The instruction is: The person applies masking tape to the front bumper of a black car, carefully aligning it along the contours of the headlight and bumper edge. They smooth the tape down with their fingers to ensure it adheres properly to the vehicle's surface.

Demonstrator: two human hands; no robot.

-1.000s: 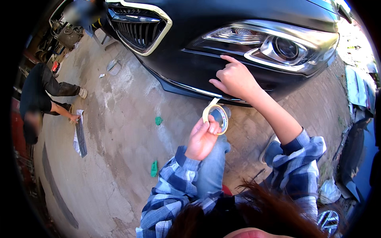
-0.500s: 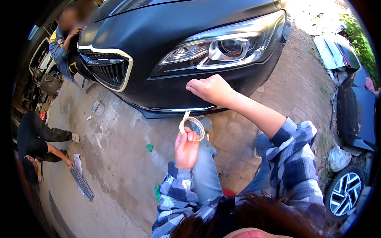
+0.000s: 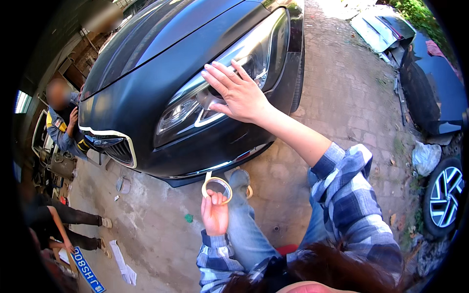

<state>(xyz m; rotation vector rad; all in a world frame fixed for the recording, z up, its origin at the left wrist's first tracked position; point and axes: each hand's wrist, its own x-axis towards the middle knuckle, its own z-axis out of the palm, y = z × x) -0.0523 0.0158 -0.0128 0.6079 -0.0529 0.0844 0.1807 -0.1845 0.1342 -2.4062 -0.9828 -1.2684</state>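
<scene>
My right hand (image 3: 237, 95) is spread, fingers apart, over the headlight (image 3: 193, 105) of a matte black car, hiding its middle; whether the palm touches the lens I cannot tell. Nothing shows in that hand. Below the bumper (image 3: 195, 154), my left hand (image 3: 215, 217) grips a roll of masking tape (image 3: 205, 189) at its lower rim. The tape's short loose end stands up toward the bumper edge. To the left of the headlight is the grille (image 3: 119, 150), framed by a pale border.
A person (image 3: 63, 115) crouches beside the grille. Lower left, another person holds a blue number plate (image 3: 87, 271) near white papers (image 3: 122, 263). At right lie a spoked wheel (image 3: 444, 198), a plastic bag (image 3: 425, 158) and dark body panels (image 3: 432, 88). A green scrap (image 3: 188, 218) lies on the ground.
My right hand has gone from closed, below the headlight, to spread over it. The left still holds the tape. The view has turned; the person at lower left now shows a blue plate.
</scene>
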